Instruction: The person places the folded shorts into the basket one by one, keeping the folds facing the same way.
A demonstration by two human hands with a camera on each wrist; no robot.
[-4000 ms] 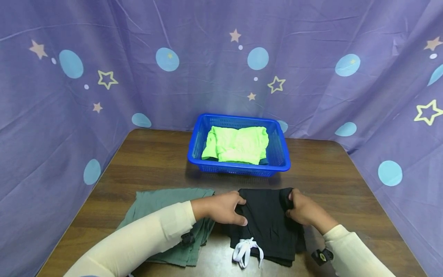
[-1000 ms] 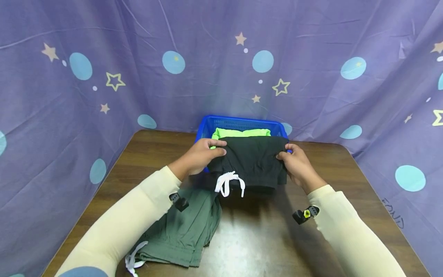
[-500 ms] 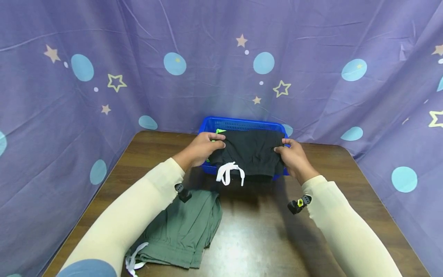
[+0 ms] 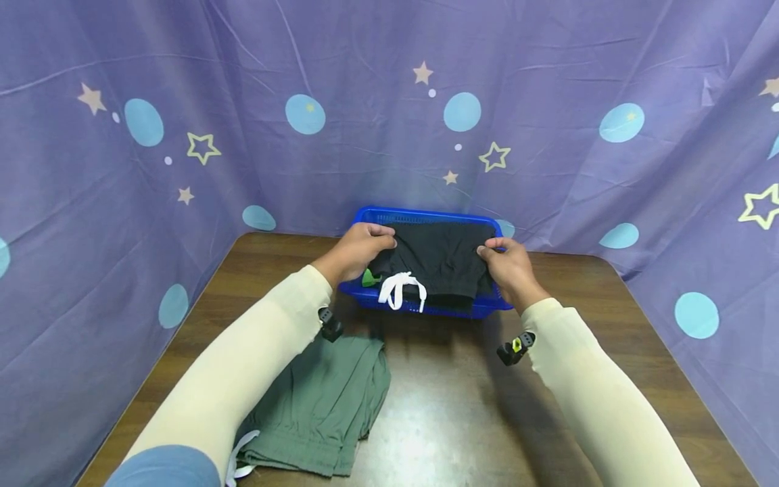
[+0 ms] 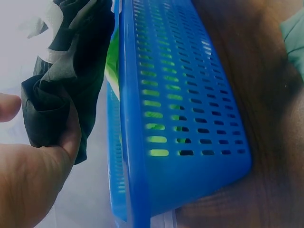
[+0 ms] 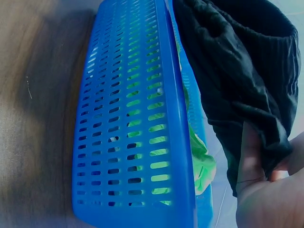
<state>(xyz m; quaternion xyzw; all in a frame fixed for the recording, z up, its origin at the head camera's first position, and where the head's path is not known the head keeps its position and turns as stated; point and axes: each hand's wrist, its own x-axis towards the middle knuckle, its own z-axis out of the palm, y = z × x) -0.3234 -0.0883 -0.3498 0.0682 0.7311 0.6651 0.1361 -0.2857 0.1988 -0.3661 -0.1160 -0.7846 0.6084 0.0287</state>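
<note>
Over the blue basket (image 4: pixel 426 308) at 12 o'clock on the table (image 4: pixel 462 419), the folded black shorts (image 4: pixel 441 260) hang level. Left hand (image 4: pixel 356 253) and right hand (image 4: pixel 508 267) each pinch an end, fingers clamped on cloth. Lime garment (image 4: pixel 369 278) lies beneath. Best lowered flat, both ends released together, white drawstring (image 4: pixel 398 291) tucked inside. Green shorts (image 4: pixel 322 406) at 7 o'clock.

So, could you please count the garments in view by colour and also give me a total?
Black garment, over the blue basket, held by left hand and right hand: 1
Bright green garment, in the basket: 1
Grey-green garment, on the table: 1
Total: 3
</note>
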